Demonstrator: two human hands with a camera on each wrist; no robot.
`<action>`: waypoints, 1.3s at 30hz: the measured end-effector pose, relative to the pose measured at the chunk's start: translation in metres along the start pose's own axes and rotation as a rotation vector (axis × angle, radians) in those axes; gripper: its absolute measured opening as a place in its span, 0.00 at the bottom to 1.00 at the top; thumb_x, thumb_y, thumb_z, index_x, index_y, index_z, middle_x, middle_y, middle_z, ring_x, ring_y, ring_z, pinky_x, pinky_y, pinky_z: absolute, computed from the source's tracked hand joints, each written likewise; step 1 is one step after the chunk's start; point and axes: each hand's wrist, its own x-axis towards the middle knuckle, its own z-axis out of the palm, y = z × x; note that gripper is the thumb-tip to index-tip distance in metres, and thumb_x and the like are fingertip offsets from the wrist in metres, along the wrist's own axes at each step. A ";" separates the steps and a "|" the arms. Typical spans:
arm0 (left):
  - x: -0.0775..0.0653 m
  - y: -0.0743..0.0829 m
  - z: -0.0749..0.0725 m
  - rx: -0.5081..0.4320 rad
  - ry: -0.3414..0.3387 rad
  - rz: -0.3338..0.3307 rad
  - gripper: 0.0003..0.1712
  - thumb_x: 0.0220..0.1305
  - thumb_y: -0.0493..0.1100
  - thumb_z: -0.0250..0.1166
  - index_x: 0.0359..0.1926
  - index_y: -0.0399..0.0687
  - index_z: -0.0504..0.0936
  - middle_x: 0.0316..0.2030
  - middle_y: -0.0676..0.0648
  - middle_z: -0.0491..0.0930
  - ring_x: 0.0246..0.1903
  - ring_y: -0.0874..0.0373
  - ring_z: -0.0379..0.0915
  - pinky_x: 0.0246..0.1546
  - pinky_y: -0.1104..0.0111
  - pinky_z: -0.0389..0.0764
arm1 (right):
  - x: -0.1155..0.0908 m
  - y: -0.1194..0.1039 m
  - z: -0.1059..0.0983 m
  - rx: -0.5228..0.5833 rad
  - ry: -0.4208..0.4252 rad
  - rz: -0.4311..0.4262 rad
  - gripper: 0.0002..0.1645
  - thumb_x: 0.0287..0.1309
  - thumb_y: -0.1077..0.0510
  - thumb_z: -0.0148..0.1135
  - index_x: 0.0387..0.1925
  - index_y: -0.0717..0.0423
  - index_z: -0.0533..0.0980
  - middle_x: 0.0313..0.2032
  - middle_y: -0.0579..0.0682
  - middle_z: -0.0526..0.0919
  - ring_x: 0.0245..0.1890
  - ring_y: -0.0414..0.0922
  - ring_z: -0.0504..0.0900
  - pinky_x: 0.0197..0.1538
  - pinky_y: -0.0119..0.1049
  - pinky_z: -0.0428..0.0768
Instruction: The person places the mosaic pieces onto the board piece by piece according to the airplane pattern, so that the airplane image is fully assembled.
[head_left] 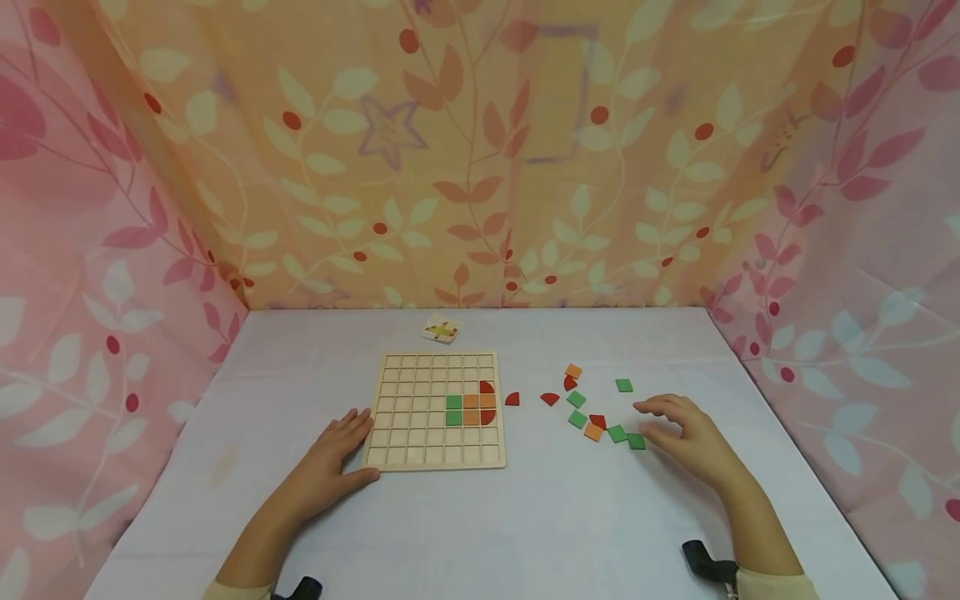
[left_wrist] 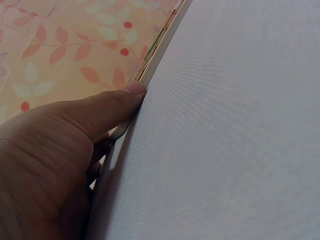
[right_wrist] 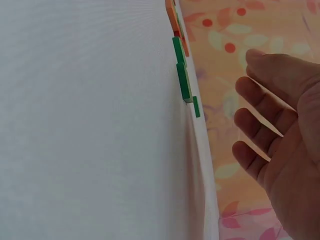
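A pale wooden grid board (head_left: 405, 387) lies flat on the table. Green square tiles (head_left: 453, 402), orange square tiles (head_left: 471, 416) and red quarter-round tiles (head_left: 487, 417) fill several cells on its right side. My left hand (head_left: 330, 458) rests at the board's near left corner, fingers along the left edge and thumb (left_wrist: 117, 107) against the near edge. To the right of the loose tiles, my right hand (head_left: 693, 442) hovers with fingers loosely bent and nothing in them. Closest to it is a loose green tile (head_left: 637, 441); more green tiles (right_wrist: 184, 82) show in the right wrist view.
Between board and right hand, loose red (head_left: 550, 399), orange (head_left: 593, 432) and green (head_left: 625, 385) tiles lie scattered. A small patterned card or tile (head_left: 441, 330) lies behind the board. Floral cloth (head_left: 480, 167) hangs around the back and sides of the white table (head_left: 480, 533).
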 end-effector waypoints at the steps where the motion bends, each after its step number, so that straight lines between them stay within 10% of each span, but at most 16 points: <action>1: 0.000 0.000 0.000 0.001 -0.001 0.000 0.54 0.57 0.61 0.75 0.76 0.39 0.64 0.78 0.44 0.59 0.79 0.42 0.47 0.81 0.53 0.42 | 0.000 0.003 0.000 0.007 -0.004 -0.003 0.20 0.65 0.49 0.70 0.57 0.48 0.83 0.56 0.44 0.82 0.61 0.44 0.73 0.63 0.56 0.76; 15: 0.002 -0.002 0.000 0.007 -0.011 -0.010 0.55 0.57 0.61 0.75 0.76 0.39 0.64 0.78 0.44 0.59 0.80 0.42 0.46 0.81 0.51 0.42 | -0.006 0.034 0.009 0.113 -0.083 -0.037 0.28 0.54 0.49 0.79 0.57 0.45 0.83 0.54 0.44 0.82 0.58 0.32 0.72 0.59 0.10 0.61; 39: 0.002 0.000 0.000 -0.011 -0.021 -0.013 0.54 0.58 0.61 0.75 0.76 0.39 0.64 0.78 0.43 0.58 0.80 0.41 0.45 0.81 0.52 0.41 | -0.011 0.038 0.018 0.034 -0.113 -0.004 0.20 0.57 0.50 0.77 0.52 0.35 0.85 0.49 0.36 0.80 0.53 0.36 0.73 0.58 0.20 0.70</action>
